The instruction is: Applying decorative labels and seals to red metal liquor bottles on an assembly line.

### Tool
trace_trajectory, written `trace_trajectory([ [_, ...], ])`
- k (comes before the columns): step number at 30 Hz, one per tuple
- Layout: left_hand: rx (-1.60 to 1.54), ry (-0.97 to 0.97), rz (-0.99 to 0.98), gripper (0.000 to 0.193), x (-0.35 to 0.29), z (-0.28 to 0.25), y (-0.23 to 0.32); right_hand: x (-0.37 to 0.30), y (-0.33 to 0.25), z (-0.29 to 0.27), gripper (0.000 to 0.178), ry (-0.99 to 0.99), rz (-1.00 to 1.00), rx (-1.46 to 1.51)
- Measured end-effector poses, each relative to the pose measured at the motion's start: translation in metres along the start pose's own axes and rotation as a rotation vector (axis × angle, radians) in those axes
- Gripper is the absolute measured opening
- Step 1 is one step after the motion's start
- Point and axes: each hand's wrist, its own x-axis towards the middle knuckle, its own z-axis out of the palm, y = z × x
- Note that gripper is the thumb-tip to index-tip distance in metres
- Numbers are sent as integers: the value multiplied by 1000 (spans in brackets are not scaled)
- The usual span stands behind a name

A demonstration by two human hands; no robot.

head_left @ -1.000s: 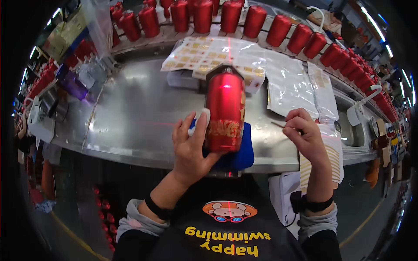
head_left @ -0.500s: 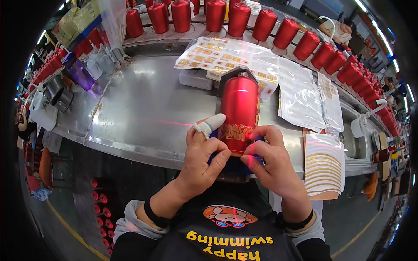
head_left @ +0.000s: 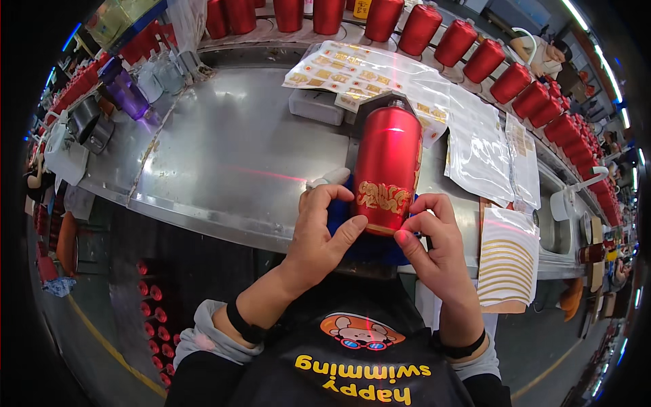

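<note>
A glossy red bottle (head_left: 388, 152) lies tilted back on a dark holder over a blue cloth (head_left: 371, 249), its neck pointing away from me. A gold patterned decoration runs round its lower part, and a thin gold strip (head_left: 377, 228) edges its base. My left hand (head_left: 317, 227) rests against the lower left side, thumb at the base and fingers curled round; a white cover (head_left: 332, 178) sits on one finger. At the lower right, my right hand (head_left: 434, 237) has thumb and fingertips closed against the bottle's base edge. Anything small between those fingertips is hidden.
Gold-printed sticker sheets (head_left: 352, 71) lie beyond the bottle on the metal table (head_left: 224, 149). To the right is a white sheet of curved gold strips (head_left: 505, 261). Red bottles (head_left: 420, 30) line the conveyor behind. A purple bottle (head_left: 125, 95) stands at the left; a person sits far right.
My left thumb and fingers have spread from near the base front to the bottle's left side. My right fingertips stay at the lower right edge. The whole view has shifted slightly.
</note>
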Motion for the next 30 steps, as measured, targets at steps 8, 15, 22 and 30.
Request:
trace_trajectory([
  [8,-9,17,-41,49,2,-6,1,5,7,4,11,-3,2,44],
  [15,49,22,-26,50,4,-8,5,7,13,7,11,-12,28,102],
  [22,-70,12,-22,43,4,-6,-5,7,13,4,11,-13,54,113],
  [30,181,210,554,18,-4,-9,-1,6,14,1,11,-31,59,105],
])
